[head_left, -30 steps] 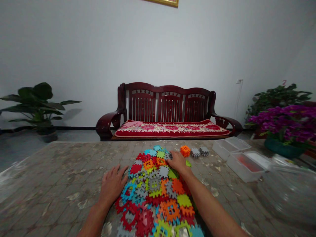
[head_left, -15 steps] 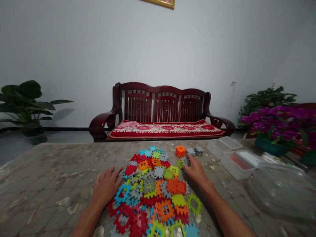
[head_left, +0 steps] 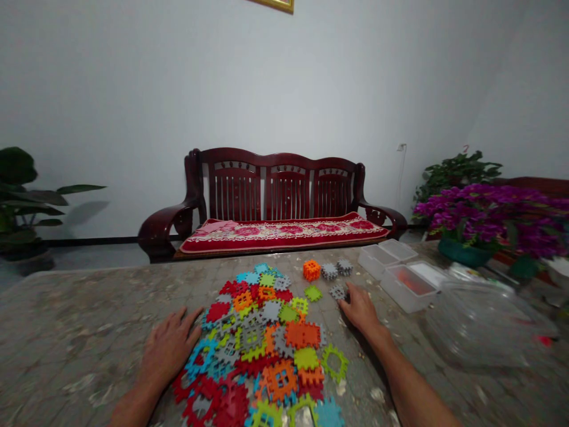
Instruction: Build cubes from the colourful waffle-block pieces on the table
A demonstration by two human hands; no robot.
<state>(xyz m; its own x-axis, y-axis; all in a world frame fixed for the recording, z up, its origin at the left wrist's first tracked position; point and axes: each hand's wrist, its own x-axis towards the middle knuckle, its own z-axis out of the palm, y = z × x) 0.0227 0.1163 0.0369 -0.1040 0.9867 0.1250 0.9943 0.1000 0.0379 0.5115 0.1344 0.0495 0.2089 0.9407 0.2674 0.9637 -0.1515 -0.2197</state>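
Many toothed plastic building tiles in red, orange, green, blue and grey lie in a heap point(head_left: 267, 344) on the table. My left hand point(head_left: 171, 344) rests flat on the tabletop by the heap's left side, fingers spread, holding nothing. To the right of the heap, my right hand point(head_left: 360, 308) has thumb and forefinger at the right edge of a grey tile point(head_left: 338, 292), which lies on the table. Left of that tile is a single green tile point(head_left: 313, 293). Behind them stand an orange stack of tiles point(head_left: 312, 270) and two grey stacks point(head_left: 329, 271).
Clear plastic boxes point(head_left: 406, 287) stand at the right, one with something orange inside. Nearer is a large transparent container point(head_left: 480, 326). A pot of purple flowers point(head_left: 484, 219) sits behind them. Beyond the patterned table point(head_left: 89, 332) stands a wooden bench point(head_left: 284, 190).
My right hand has moved right, and the grey tile has slid with it, away from the green tile. My left hand stays on the table. The view has turned slightly right.
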